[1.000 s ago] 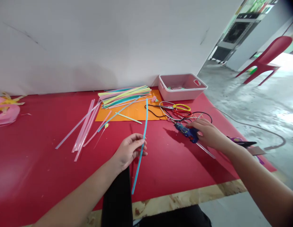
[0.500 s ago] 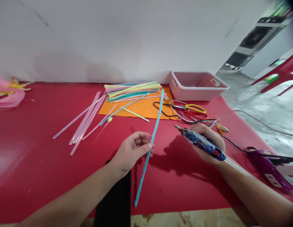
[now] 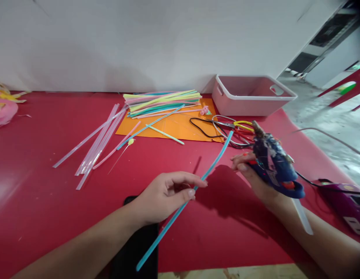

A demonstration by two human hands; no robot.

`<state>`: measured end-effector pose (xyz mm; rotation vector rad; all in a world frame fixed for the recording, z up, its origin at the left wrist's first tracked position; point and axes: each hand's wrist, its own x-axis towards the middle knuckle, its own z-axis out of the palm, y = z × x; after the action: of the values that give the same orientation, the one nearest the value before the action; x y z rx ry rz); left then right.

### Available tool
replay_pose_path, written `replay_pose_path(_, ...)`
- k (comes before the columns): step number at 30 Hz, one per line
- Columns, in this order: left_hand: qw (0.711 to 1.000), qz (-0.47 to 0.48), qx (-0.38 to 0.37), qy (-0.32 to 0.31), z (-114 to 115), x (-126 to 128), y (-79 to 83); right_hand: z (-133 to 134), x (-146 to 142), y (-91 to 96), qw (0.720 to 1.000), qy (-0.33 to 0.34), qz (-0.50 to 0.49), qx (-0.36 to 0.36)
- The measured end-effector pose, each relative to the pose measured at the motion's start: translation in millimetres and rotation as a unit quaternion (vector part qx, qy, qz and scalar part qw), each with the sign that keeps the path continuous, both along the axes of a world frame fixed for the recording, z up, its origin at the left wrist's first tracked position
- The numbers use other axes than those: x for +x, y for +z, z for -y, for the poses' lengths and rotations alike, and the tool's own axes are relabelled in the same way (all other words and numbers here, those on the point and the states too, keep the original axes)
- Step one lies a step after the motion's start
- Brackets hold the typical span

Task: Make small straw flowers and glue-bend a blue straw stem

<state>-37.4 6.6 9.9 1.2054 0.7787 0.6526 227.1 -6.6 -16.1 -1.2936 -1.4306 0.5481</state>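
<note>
My left hand pinches a light blue pipe cleaner between thumb and fingers, near its middle. The pipe cleaner slants from lower left to upper right, slightly bent at the top. In my right hand is a worn blue glue gun, its nozzle tilted up and a clear glue stick jutting from its back end. The nozzle is apart from the pipe cleaner. Beneath my left forearm lies a black flat object, partly covered.
A pile of coloured pipe cleaners and a small pink flower lie on orange paper. Translucent sticks are at left. Behind the glue gun are scissors and cables, a pink basket, and a purple power strip at right.
The pipe cleaner has tilted to the right at its top, its lower end swinging left. My right hand has turned the glue gun so its nozzle points up, farther to the right.
</note>
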Motion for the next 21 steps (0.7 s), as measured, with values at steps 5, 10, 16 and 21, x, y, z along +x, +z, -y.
replay_pose_path(5, 0.993, -0.058, 0.08, -0.06, 1, 1, 6.1, -4, -16, -0.3, 0.99, 0.034, -0.132, 0.027)
replay_pose_path(10, 0.975, -0.056, 0.157, -0.149, 1, 0, 7.5, -3, -15, -2.3, 0.99, 0.019, -0.137, -0.005)
replay_pose_path(16, 0.979, -0.083, 0.129, -0.133, 6, 5, 6.8, 1, -16, -5.8, 0.992, 0.043, -0.115, -0.018)
replay_pose_path(21, 0.987, -0.096, 0.085, -0.094, 9, 16, 10.2, 10, -30, -3.3, 0.988, 0.096, -0.12, -0.016)
